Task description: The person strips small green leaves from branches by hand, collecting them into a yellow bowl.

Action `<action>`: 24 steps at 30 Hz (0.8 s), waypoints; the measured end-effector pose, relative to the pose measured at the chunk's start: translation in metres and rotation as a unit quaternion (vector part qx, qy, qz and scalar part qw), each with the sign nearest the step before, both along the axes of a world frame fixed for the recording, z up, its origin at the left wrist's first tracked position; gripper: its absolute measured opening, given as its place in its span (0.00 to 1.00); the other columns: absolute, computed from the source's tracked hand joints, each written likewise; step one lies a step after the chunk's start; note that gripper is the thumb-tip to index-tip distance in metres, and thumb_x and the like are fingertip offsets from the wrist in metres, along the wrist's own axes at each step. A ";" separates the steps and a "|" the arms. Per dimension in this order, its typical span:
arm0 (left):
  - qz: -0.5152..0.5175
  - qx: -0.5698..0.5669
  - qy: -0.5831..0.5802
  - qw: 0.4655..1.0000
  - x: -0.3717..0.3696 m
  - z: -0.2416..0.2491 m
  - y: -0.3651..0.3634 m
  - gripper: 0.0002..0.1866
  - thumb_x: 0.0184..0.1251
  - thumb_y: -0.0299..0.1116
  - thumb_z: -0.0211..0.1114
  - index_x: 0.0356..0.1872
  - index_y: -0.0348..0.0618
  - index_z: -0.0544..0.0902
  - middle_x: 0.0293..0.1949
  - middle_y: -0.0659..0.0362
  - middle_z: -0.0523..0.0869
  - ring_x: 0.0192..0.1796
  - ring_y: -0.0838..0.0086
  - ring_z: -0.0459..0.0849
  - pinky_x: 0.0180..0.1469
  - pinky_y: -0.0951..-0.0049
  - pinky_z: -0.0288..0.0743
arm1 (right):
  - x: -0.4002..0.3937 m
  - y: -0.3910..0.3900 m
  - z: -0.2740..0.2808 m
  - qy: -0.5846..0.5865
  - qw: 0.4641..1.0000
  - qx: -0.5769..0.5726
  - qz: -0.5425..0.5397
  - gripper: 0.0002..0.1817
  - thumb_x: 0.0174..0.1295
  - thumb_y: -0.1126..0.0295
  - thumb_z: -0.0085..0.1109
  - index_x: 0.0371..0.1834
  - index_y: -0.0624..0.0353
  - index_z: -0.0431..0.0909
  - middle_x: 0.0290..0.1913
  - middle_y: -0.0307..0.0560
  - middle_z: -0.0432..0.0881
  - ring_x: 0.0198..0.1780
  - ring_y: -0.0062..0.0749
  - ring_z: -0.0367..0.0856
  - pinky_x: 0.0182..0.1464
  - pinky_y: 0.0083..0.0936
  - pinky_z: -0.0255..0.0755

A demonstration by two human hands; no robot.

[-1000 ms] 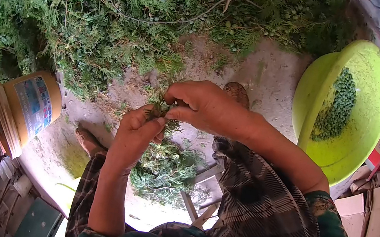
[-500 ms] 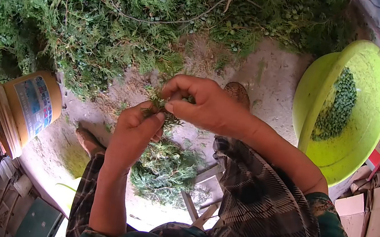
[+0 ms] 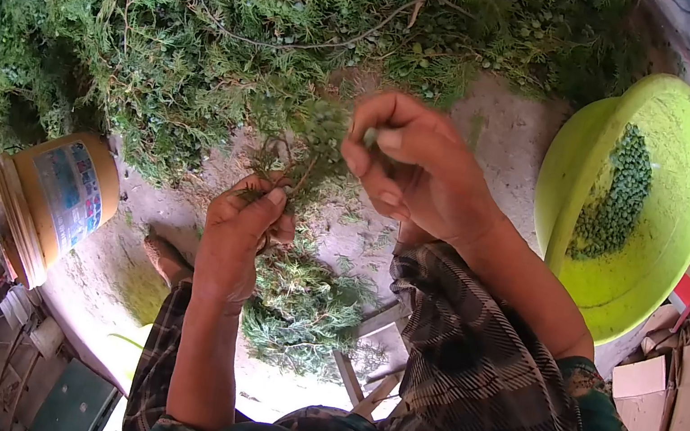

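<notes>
My left hand [image 3: 239,234] grips the stem of a small green conifer sprig [image 3: 307,141] that stands up between my hands. My right hand [image 3: 411,172] is raised just right of the sprig's top, its thumb and forefinger pinched on a small green cone [image 3: 370,137]. A big heap of cut conifer branches [image 3: 213,20] fills the ground beyond my hands. A smaller pile of stripped sprigs [image 3: 303,304] lies under my hands, between my legs.
A lime-green plastic basin [image 3: 678,162] with a heap of small green cones [image 3: 615,197] stands at the right. An orange bucket [image 3: 51,198] lies on its side at the left. Cardboard pieces [image 3: 669,407] sit at the lower right. My shoe [image 3: 163,256] rests on the concrete.
My right hand has pulled up and to the right, away from my left hand, with a small cone in its fingertips. The left hand has tilted the sprig upright.
</notes>
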State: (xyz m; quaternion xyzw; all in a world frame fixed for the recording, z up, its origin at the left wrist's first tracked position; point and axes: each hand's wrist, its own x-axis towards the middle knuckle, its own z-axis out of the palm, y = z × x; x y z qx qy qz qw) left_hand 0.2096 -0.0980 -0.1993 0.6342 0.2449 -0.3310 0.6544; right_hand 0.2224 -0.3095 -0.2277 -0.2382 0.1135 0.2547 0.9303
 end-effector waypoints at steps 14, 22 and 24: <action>0.209 -0.284 0.083 0.932 0.000 -0.003 -0.010 0.06 0.68 0.30 0.53 0.38 0.41 0.76 0.27 0.59 0.78 0.23 0.78 0.69 0.24 0.77 0.60 | -0.021 0.032 -0.011 0.061 0.984 -0.091 0.143 0.13 0.63 0.63 0.60 0.43 0.60 0.74 0.19 0.29 0.66 0.16 0.09 0.55 0.15 0.12 0.46; 0.139 -0.208 0.039 0.967 -0.005 0.000 -0.017 0.09 0.67 0.31 0.54 0.30 0.37 0.77 0.26 0.59 0.78 0.22 0.78 0.72 0.24 0.78 0.65 | -0.018 0.032 -0.014 0.075 0.983 -0.070 0.155 0.12 0.63 0.61 0.60 0.33 0.61 0.78 0.18 0.30 0.65 0.15 0.11 0.53 0.16 0.18 0.44; 0.115 -0.176 0.024 0.977 -0.008 0.000 -0.026 0.08 0.67 0.31 0.54 0.31 0.37 0.77 0.26 0.59 0.78 0.23 0.78 0.74 0.25 0.78 0.67 | -0.018 0.031 -0.013 0.081 0.978 -0.126 0.146 0.13 0.63 0.60 0.59 0.31 0.60 0.79 0.18 0.31 0.66 0.15 0.12 0.53 0.17 0.18 0.44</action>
